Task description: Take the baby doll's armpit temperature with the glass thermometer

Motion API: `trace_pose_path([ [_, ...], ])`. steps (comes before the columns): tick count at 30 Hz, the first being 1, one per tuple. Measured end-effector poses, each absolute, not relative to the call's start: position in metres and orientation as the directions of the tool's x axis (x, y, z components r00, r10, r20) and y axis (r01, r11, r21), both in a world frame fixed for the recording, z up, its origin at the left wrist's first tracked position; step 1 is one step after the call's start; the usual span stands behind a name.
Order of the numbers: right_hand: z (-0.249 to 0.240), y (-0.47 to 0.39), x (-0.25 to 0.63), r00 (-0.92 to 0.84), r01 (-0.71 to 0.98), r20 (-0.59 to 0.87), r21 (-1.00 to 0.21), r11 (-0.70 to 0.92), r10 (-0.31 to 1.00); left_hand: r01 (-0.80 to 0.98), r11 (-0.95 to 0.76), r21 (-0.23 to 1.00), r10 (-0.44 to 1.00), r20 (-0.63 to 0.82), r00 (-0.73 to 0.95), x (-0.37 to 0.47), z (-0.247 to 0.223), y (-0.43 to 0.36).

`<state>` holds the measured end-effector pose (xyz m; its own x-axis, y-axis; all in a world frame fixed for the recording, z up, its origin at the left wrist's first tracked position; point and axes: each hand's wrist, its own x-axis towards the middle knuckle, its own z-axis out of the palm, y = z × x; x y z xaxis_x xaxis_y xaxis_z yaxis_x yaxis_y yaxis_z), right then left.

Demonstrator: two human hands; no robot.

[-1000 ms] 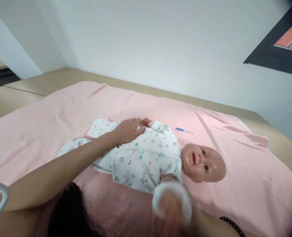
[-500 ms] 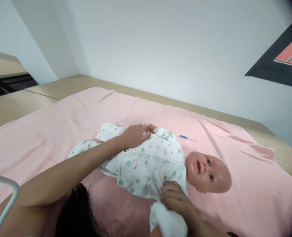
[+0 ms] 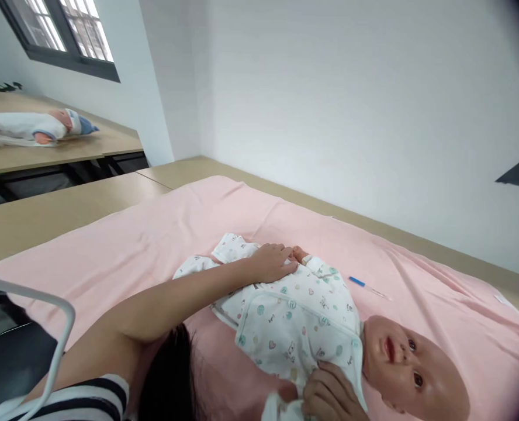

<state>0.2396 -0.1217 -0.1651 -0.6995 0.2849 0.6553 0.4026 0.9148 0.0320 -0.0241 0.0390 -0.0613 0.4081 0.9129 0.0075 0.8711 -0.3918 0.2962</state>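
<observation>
A baby doll (image 3: 421,368) lies on its back on a pink blanket (image 3: 189,216), its head at the right. It wears a white printed baby shirt (image 3: 272,327). My left hand (image 3: 272,262) rests across the doll's belly, fingers stretched out beside the doll's far hand (image 3: 298,254). Close to the doll's near shoulder, my right hand (image 3: 332,394) has its fingers curled on the shirt's sleeve (image 3: 279,409). That sleeve is partly cut off by the bottom edge. Beyond the doll's far arm lies a thin thermometer (image 3: 369,286) with a blue end.
Wooden tabletop (image 3: 79,213) borders the blanket, with a white wall (image 3: 329,117) behind. On another table at the far left lies a second doll (image 3: 44,126) in a blue cap. Dark hair (image 3: 167,380), a white curved bar (image 3: 62,327) and a black chair (image 3: 14,368) are at lower left.
The view has turned left, so the doll and blanket appear further right and lower. The second doll, window and chair have come into view. Both hands stay on the doll.
</observation>
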Motion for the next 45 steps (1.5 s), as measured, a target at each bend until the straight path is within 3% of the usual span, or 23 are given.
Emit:
trace_pose_path([
  [3,-0.16,-0.126,0.233,-0.675,0.429,0.656,-0.023,0.903,0.337,0.868,-0.396,0.299,0.909,-0.002,0.416,-0.024,-0.062,0.04],
  [7,-0.141,-0.135,0.22,-0.684,0.502,0.636,0.057,0.863,0.357,0.862,-0.398,0.315,0.906,-0.014,0.424,-0.024,-0.063,0.041],
  [10,-0.103,-0.138,0.227,-0.836,0.4,0.453,0.12,0.908,0.309,0.859,-0.39,0.33,0.911,0.001,0.413,-0.024,-0.064,0.042],
  [12,-0.07,-0.135,0.242,-0.868,0.366,0.385,0.07,0.928,0.314,0.856,-0.388,0.341,0.914,0.019,0.406,-0.024,-0.064,0.042],
  [15,-0.023,-0.112,0.277,-0.717,0.54,0.423,-0.168,0.825,0.555,0.85,-0.385,0.36,0.916,0.036,0.4,-0.024,-0.062,0.042],
  [19,0.005,-0.042,0.336,-0.419,0.793,0.459,-0.234,0.562,0.783,0.838,-0.411,0.358,0.905,0.048,0.423,-0.024,-0.061,0.043],
  [20,0.003,-0.022,0.35,-0.288,0.884,0.304,-0.28,0.374,0.908,0.836,-0.426,0.346,0.898,0.051,0.437,-0.024,-0.062,0.044],
  [22,-0.01,0.017,0.373,-0.176,0.935,0.119,-0.289,0.203,0.977,0.83,-0.465,0.309,0.88,0.057,0.472,-0.023,-0.063,0.045],
  [26,-0.047,0.064,0.386,-0.151,0.959,-0.177,-0.266,0.1,0.973,0.812,-0.534,0.235,0.842,0.066,0.535,-0.022,-0.068,0.047],
  [29,-0.06,0.073,0.377,-0.149,0.963,-0.239,-0.256,0.086,0.959,0.816,-0.544,0.196,0.838,0.075,0.541,-0.023,-0.072,0.047],
  [34,-0.03,0.069,0.361,-0.113,0.952,-0.096,-0.296,0.08,0.989,0.836,-0.527,0.156,0.849,0.059,0.524,-0.02,-0.066,0.048],
  [39,0.05,0.046,0.329,-0.081,0.868,0.304,-0.447,0.218,0.949,0.838,-0.529,0.134,0.848,0.108,0.519,-0.008,0.003,0.04],
  [41,0.079,0.024,0.309,-0.091,0.795,0.441,-0.508,0.332,0.893,0.802,-0.556,0.217,0.818,0.311,0.483,-0.001,0.041,0.028],
  [43,0.099,-0.005,0.289,-0.111,0.574,0.616,-0.6,0.556,0.78,0.671,-0.656,0.347,0.723,0.543,0.427,0.005,0.074,0.012],
  [45,0.11,-0.037,0.271,-0.069,0.43,0.724,-0.599,0.676,0.686,0.541,-0.757,0.367,0.577,0.764,0.289,0.009,0.093,-0.008],
])
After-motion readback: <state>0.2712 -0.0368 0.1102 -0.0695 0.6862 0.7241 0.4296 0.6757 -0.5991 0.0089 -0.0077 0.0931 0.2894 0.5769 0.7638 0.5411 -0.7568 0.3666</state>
